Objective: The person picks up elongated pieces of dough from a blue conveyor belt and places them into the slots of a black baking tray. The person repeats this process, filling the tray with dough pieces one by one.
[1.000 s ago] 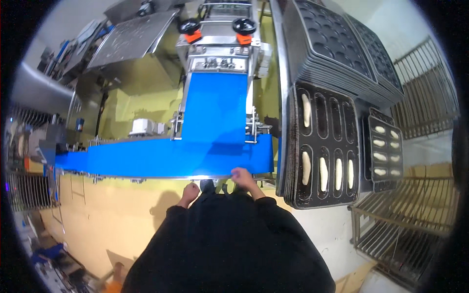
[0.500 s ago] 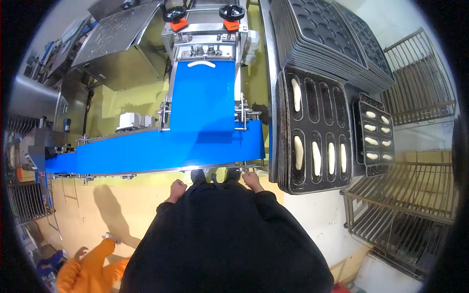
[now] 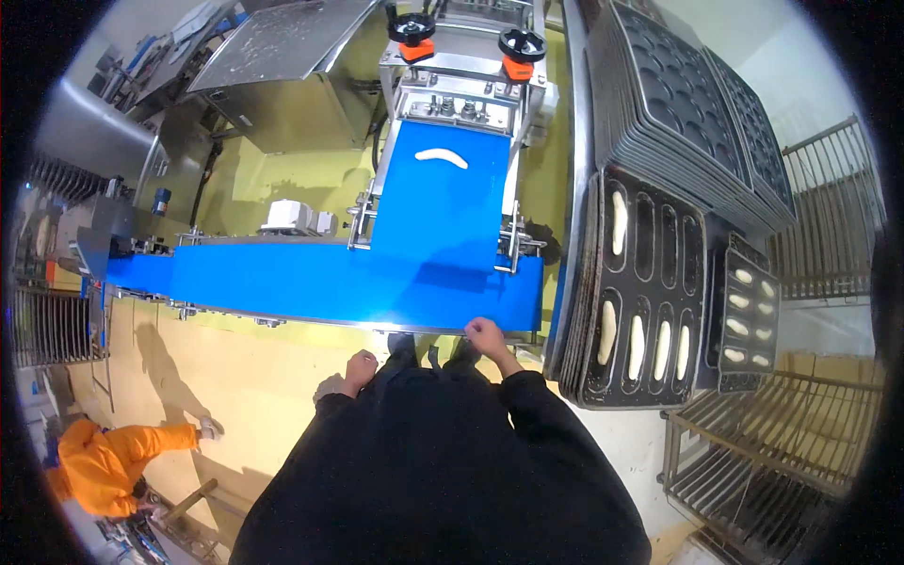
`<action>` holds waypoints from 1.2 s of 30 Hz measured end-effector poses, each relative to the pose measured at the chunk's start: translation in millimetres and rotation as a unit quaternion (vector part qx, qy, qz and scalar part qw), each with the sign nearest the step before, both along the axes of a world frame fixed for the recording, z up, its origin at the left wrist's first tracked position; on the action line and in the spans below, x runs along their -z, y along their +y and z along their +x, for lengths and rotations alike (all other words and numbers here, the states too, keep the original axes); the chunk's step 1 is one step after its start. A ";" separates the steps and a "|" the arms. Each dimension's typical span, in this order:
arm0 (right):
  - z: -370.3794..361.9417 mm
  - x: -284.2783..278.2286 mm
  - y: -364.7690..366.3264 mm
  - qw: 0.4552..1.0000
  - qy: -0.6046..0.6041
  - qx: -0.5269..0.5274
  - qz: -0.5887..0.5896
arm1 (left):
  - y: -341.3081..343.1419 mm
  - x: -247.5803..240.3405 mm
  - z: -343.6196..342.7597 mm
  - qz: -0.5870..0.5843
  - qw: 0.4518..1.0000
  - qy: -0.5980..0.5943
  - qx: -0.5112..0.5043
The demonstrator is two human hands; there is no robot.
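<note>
A curved piece of white dough [image 3: 441, 158] lies across the upper part of the blue conveyor belt [image 3: 438, 202], below the rollers. My right hand [image 3: 485, 337] is loosely closed at the front edge of the lower blue belt [image 3: 282, 287], and nothing shows in its fingers. Lower and to the left, my left hand [image 3: 361, 367] is curled into a fist in front of my body, apart from the belt, with no object visible in it. To my right, a dark baking tray [image 3: 650, 292] with long oval hollows tops a stack; several dough sticks [image 3: 637, 347] fill its near row and one sits far left.
Behind it rise stacked round-mould trays [image 3: 673, 104]. A smaller tray [image 3: 750, 315] with dough pieces lies farther right, beside metal racks [image 3: 772, 433]. Black handwheels [image 3: 411, 29] top the machine. A person in orange [image 3: 113, 461] is at the lower left.
The dough piece has come down the belt toward me and tilted. My view has shifted, moving the scene rightward. My right hand has risen to the belt's edge. The person in orange has changed position.
</note>
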State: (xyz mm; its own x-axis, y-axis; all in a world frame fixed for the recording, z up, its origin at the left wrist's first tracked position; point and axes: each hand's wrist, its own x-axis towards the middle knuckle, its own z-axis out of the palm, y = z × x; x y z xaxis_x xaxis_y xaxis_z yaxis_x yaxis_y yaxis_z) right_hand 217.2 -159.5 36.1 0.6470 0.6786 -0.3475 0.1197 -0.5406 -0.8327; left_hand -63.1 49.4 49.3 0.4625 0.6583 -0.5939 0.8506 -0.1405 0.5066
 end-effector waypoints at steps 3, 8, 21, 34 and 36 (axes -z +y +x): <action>38.1 -40.2 77.4 0.988 -0.047 -0.023 0.144 | -3.2 -30.8 -5.4 -0.002 0.998 0.059 -0.028; 136.8 -102.8 210.7 0.922 -0.364 -0.019 0.131 | -8.0 -51.8 -39.4 0.083 0.994 0.061 -0.023; 181.4 -62.2 271.9 0.974 0.018 -0.040 0.220 | -100.8 33.8 -143.1 0.189 0.936 0.111 -0.275; 223.4 -324.1 -48.4 0.760 -0.102 0.459 0.449 | 11.5 45.4 19.7 0.071 0.995 -0.066 0.019; 243.6 -347.2 -97.8 0.772 -0.214 0.456 0.386 | 6.8 44.6 29.4 0.062 0.997 -0.047 0.028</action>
State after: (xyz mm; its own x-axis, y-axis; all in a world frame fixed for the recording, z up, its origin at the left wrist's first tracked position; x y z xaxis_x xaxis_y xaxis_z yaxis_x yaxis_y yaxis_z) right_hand 460.8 -257.2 383.2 0.9218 -0.2303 0.3118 0.3365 0.0761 -0.9386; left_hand -33.8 56.1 4.7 0.5501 0.6959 -0.4617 0.7893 -0.2526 0.5596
